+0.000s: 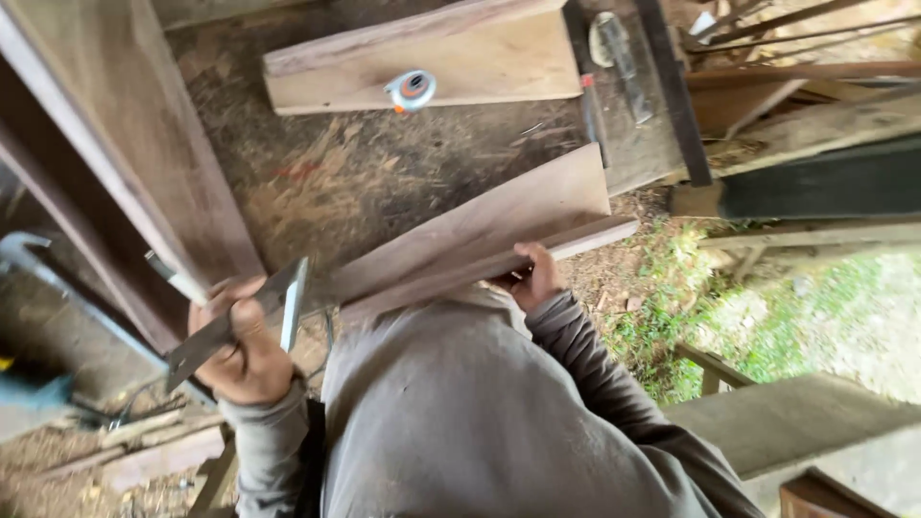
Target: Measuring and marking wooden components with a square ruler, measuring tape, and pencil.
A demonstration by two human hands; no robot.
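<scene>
Both hands closed: my left hand [245, 350] is clamped around a metal square [240, 321], my right hand [535, 278] grips the near edge of a plank [480, 240] on the workbench [365, 173]. Farther off, a tape measure [412, 90] sits on a second board [451, 58].

Your left hand [245, 350] is gripping a metal square [240, 321] at the near left edge of the bench [326, 182], while your right hand [537, 278] is holding the near edge of a plank [480, 245] that is lying across the bench just to the right of the square. Behind the plank, a tape measure [412, 90] is sitting on a second board [422, 58] at the far side of the bench, and a long board [115, 134] is leaning along the left.
</scene>
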